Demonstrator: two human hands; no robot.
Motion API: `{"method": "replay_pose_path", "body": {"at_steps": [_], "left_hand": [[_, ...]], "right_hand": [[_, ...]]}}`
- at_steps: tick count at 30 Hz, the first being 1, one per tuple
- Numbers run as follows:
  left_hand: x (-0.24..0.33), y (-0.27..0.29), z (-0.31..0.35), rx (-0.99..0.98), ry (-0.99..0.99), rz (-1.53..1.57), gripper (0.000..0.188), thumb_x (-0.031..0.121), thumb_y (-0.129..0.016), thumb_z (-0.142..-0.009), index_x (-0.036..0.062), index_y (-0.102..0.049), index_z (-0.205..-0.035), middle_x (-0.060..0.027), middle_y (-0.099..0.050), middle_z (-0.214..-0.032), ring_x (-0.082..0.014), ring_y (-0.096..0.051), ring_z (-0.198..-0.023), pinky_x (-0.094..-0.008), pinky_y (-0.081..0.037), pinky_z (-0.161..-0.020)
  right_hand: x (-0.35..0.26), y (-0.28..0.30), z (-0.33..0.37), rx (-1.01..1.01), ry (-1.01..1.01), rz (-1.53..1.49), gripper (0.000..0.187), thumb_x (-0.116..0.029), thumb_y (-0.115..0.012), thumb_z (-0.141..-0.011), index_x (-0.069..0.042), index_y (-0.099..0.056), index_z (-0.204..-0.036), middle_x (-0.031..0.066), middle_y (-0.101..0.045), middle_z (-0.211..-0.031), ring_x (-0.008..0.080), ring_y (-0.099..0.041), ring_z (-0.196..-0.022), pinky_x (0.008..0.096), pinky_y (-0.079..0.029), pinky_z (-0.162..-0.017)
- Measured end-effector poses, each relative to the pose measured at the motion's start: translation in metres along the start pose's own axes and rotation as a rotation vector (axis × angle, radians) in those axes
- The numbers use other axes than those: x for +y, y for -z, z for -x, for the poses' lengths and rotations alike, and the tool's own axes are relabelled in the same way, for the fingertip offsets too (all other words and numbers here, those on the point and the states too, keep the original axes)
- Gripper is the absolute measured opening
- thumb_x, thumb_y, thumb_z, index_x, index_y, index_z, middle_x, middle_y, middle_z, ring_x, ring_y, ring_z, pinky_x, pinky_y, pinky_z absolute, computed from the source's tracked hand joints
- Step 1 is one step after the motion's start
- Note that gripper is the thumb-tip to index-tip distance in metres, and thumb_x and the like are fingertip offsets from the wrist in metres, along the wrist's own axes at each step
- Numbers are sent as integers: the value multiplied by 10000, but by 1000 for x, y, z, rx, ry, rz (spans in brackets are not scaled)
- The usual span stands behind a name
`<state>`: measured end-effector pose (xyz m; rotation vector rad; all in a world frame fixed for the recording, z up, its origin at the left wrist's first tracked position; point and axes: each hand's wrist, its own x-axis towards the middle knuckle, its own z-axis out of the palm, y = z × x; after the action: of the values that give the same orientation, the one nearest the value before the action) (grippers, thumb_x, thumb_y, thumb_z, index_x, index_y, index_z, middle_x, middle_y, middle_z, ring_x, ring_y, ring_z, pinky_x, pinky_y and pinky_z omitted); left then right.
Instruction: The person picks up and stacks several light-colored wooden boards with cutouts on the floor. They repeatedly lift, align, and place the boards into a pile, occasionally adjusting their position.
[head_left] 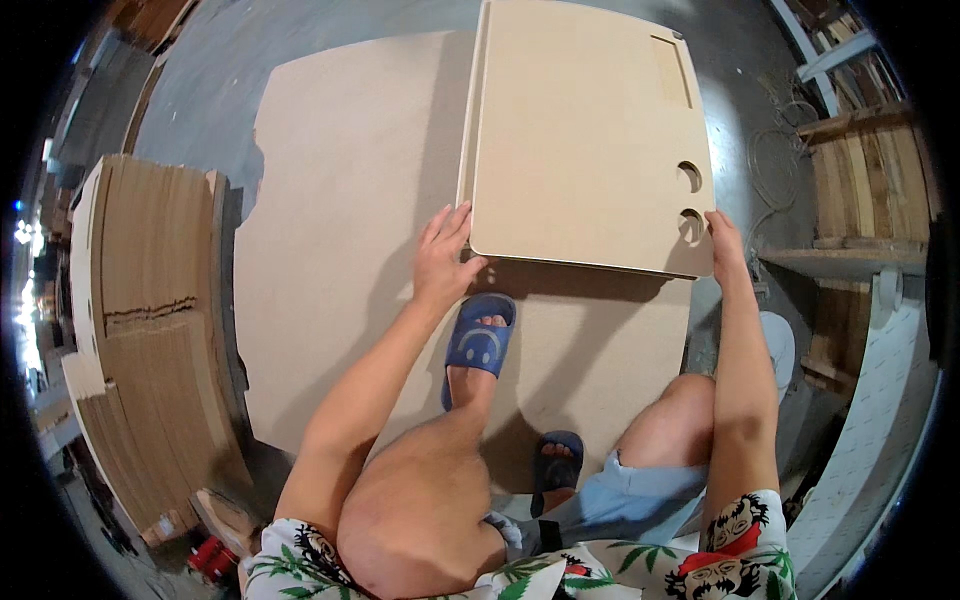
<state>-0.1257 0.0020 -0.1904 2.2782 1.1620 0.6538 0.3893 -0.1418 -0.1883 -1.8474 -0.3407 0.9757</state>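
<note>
A pale wooden board (575, 130) lies in front of me, with two round cut-outs near its right edge and a rectangular recess at its far right corner. At least one more layer shows beneath it along the left and near sides. My left hand (445, 260) holds the near left corner, fingers along the left edge and thumb at the near edge. On the opposite side, my right hand (726, 245) grips the right edge beside the nearer cut-out; its fingers are partly hidden by the board.
Under the board spreads a large beige sheet (330, 220), my sandalled feet (482, 335) on or beside it. Stacked brown boards (160, 330) stand at the left. Wooden crates (865, 180) and a white-faced panel (865, 430) flank the right; a loose cord (770, 165) lies on the floor.
</note>
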Motion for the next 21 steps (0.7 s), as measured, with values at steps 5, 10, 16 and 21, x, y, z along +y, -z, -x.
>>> {"method": "replay_pose_path", "body": {"at_steps": [5,10,16,21], "left_hand": [[-3,0,5,-3,0,-15,779,193,-849,-718,74,-585,-1440,-40,-505,-1574,-323,-472,-1418,-452,-384,-1177],[-1,2,5,-6,-10,23,846,199,-870,-719,73,-531,-1484,-78,-487,-1583,-351,-474,-1418,-468,-397,-1177],[10,4,5,-20,39,8,927,271,-891,-739,61,-455,-1529,-121,-434,-1602,-357,-442,-1443,-471,-383,-1192],[11,4,5,-30,21,-48,927,226,-882,-747,42,-436,-1538,-120,-398,-1624,-362,-419,-1455,-469,-371,-1199]], "right_hand": [[-13,-15,18,32,-30,-6,342,-232,-602,-1000,-25,-640,-1270,23,-635,-976,135,-595,-857,297,-482,-747],[-15,-14,18,60,-4,60,224,-254,-603,-1007,-59,-697,-1065,-30,-530,-806,93,-498,-719,294,-428,-646],[-12,-13,12,159,-38,131,375,-273,-627,-977,-12,-679,-1240,26,-644,-927,151,-612,-853,315,-495,-758],[-4,-8,11,112,-56,137,407,-275,-624,-974,4,-669,-1267,54,-671,-975,188,-633,-864,343,-511,-787]]}}
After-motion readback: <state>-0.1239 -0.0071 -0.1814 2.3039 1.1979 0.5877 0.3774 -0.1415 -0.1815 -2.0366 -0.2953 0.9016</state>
